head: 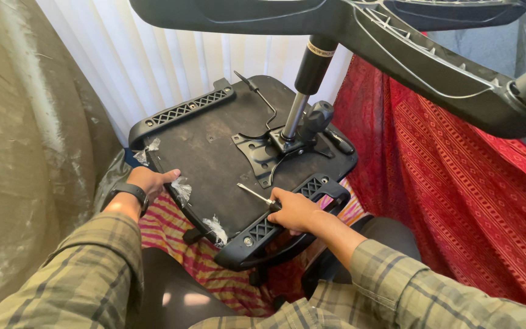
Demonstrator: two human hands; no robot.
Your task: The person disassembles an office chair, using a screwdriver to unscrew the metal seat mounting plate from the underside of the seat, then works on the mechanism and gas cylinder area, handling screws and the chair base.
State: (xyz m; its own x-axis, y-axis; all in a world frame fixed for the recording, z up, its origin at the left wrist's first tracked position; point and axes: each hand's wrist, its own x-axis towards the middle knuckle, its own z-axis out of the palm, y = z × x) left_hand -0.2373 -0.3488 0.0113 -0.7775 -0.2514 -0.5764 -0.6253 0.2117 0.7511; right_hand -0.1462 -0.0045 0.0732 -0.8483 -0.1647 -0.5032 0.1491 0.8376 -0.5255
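An upturned office chair seat [214, 152], a flat dark board with a rounded outline, serves as the landmark here; it lies with its underside up. Far to the left of it hangs a dull olive plastic sheet [25, 140], creased and scuffed. Behind the seat's left edge fall white pleated curtains [147, 61].

At the seat's left rim, the left hand [150, 181] grips the edge, fingers curled over it and thumb on top, a black watch [128, 192] on the wrist. Torn scraps of clear plastic wrap [182, 189] cling to the rim just beside this hand. Along the seat's far-left edge runs a black plastic armrest bracket [187, 108] with a lattice pattern.

Beneath the seat's near edge shows a striped pink and yellow cloth [171, 234].

At the seat's centre sits a black metal mounting plate [263, 155], from which a shiny steel gas cylinder [296, 109] rises at a tilt to the ribbed black plastic chair base [421, 55] overhead.

At the seat's near-right edge, the right hand [296, 210] is closed around a screwdriver [255, 195], its thin metal shaft pointing leftward over the board, beside a second latticed armrest bracket [287, 222].

Right of the seat drapes red patterned fabric [458, 170].
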